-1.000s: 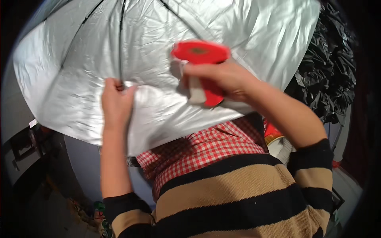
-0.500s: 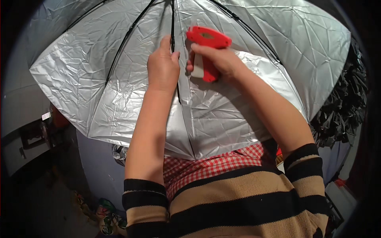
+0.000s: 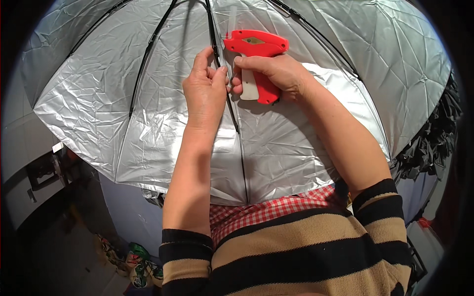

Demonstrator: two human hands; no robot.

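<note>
An open umbrella lies before me with its silver inner side (image 3: 168,84) up, black ribs running toward me. My left hand (image 3: 205,93) grips the middle black rib (image 3: 214,39) between thumb and fingers, its index finger stretched up along it. In my right hand (image 3: 274,74) is a red tagging gun (image 3: 259,42), with the fingers wrapped round its white trigger (image 3: 250,86). The gun's nose points left, close beside the middle rib, with a pale strip standing above it. Whether the nose's needle touches the cloth or rib, I cannot tell.
Black crinkled material (image 3: 429,138) bunches under the umbrella's right edge. A red checked cloth (image 3: 261,209) covers my lap. Green and yellow packages (image 3: 138,261) lie at lower left. More umbrella ribs (image 3: 148,54) spread out to either side.
The umbrella has shifted slightly and its middle rib now leans more to the left at the top. The tagging gun has tilted and moved a little left, its nose closer to the rib.
</note>
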